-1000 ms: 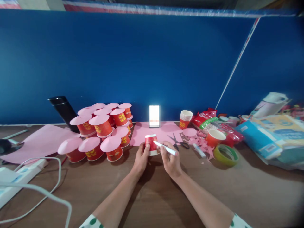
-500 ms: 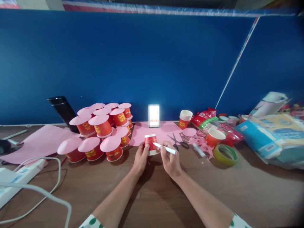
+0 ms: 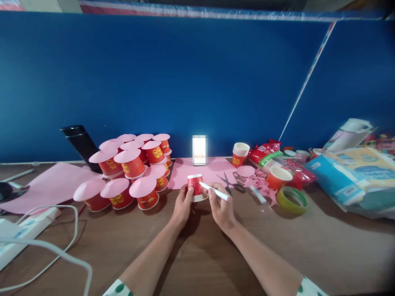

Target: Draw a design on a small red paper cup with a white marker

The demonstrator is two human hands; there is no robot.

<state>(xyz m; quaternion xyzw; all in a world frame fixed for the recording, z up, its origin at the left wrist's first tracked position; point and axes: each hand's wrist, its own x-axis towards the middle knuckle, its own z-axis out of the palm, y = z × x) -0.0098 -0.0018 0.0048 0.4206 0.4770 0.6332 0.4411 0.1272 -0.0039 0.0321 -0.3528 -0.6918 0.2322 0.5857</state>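
Observation:
An upside-down red paper cup (image 3: 195, 187) stands on the wooden table (image 3: 197, 255) in front of me. My left hand (image 3: 182, 205) is wrapped round its left side. My right hand (image 3: 221, 209) grips a white pen (image 3: 215, 192), whose tip touches the cup's side. Behind the cup lies a pink paper sheet (image 3: 188, 172).
A pile of red cups capped with pink paper discs (image 3: 129, 168) sits to the left, scissors (image 3: 230, 183), a glue stick (image 3: 258, 194), pink scraps, a tape roll (image 3: 293, 200) and a stack of cups (image 3: 240, 154) to the right. A power strip with cable (image 3: 27, 230) lies at left.

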